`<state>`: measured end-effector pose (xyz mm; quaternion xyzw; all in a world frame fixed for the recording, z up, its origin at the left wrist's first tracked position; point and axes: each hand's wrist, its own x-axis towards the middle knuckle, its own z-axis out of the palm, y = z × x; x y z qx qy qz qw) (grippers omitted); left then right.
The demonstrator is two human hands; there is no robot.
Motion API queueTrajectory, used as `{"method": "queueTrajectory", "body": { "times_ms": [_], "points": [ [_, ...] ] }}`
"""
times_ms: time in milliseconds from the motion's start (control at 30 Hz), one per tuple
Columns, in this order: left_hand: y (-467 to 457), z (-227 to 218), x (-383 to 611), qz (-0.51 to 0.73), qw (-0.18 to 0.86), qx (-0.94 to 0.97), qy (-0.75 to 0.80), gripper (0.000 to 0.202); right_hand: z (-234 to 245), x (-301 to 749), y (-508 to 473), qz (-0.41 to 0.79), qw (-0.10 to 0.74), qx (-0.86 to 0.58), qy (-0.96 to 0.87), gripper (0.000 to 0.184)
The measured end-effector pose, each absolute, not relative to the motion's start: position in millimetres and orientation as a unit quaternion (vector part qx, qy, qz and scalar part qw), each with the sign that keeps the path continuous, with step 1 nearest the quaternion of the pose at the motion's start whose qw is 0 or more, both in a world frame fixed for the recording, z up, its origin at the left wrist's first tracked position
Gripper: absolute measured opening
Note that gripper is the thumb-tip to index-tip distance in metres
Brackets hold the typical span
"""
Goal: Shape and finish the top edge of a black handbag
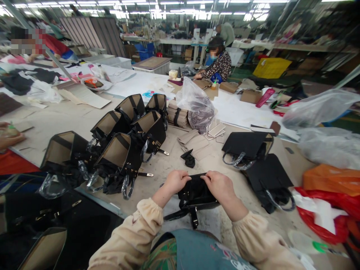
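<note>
Between my hands, at the table's near edge, is a black handbag (198, 191) with its mouth facing up and dark lining inside. My left hand (176, 183) pinches the bag's far rim at its left part. The same rim is gripped by my right hand (221, 187) further right, thumb and fingers closed on it. A strap with a metal fitting hangs from the bag's near side. Just beyond my hands lies a small black piece of fabric (188, 158). Several black handbags (119, 150) with beige insides stand to the left, their handles wrapped in clear plastic.
Two black bags (267, 180) lie on the right. Beyond are a stack of beige boards (177, 113), a clear plastic bag (198, 107) and thin card pieces (216, 130). Red and orange plastic bags (323, 210) are at far right. A co-worker (218, 60) sits across the table; another person's hand (11, 135) shows at left.
</note>
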<state>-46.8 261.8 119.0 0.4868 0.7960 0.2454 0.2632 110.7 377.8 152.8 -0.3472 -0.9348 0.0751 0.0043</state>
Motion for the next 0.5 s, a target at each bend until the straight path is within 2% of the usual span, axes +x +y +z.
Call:
{"method": "queueTrajectory", "body": {
  "times_ms": [233, 300, 367, 500],
  "points": [
    [262.7, 122.9, -45.9, 0.242, 0.263, 0.497, 0.791, 0.024, 149.3, 110.2, 378.9, 0.092, 0.015, -0.380, -0.920, 0.021],
    [262.4, 125.6, -45.5, 0.232, 0.261, 0.498, 0.793, 0.025, 149.7, 110.5, 378.9, 0.101, 0.021, -0.390, -0.915, 0.027],
    [262.0, 130.1, -44.7, 0.211, 0.261, 0.501, 0.798, 0.025, 151.1, 111.3, 378.6, 0.101, 0.023, -0.378, -0.920, 0.029],
    [265.9, 142.2, -39.2, 0.135, 0.238, 0.523, 0.807, 0.024, 153.9, 111.7, 378.1, 0.090, 0.008, -0.354, -0.931, 0.020]
  ]
}}
